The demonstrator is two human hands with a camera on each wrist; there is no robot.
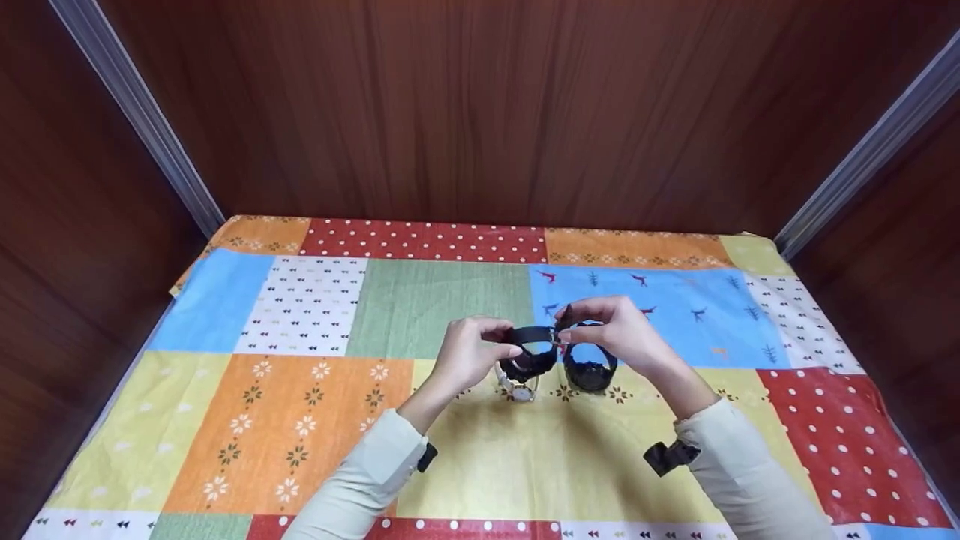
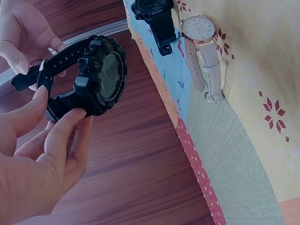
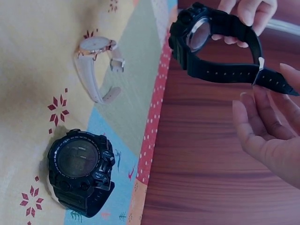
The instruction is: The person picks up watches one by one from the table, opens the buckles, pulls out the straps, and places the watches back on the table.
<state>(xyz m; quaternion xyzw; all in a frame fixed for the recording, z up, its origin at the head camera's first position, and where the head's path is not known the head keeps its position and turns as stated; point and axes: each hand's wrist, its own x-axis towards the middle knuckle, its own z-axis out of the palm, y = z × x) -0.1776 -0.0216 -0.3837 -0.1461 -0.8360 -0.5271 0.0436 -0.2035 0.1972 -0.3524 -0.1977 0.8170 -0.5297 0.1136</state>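
Note:
A black digital wristwatch [image 2: 105, 77] is held up over the table, its strap curved into a loop. My left hand [image 1: 469, 351] grips the strap near the case, thumb on one side and fingers on the other. At the buckle, my right hand [image 1: 615, 331] pinches the loose strap end [image 3: 276, 80] between thumb and fingers. Below lies a second black digital watch [image 3: 79, 157], face up with its strap looped. Beside it rests a watch with a white dial [image 2: 198, 29], rose-gold rim and pale strap; in the head view it is partly hidden behind the held watch.
A patchwork-patterned cloth [image 1: 300, 427] covers the table. Dark wood-grain panels [image 1: 465, 112] rise at the back and both sides, with grey metal strips [image 1: 142, 112] at the corners. Black wrist straps [image 1: 671, 456] sit near both pale sleeves.

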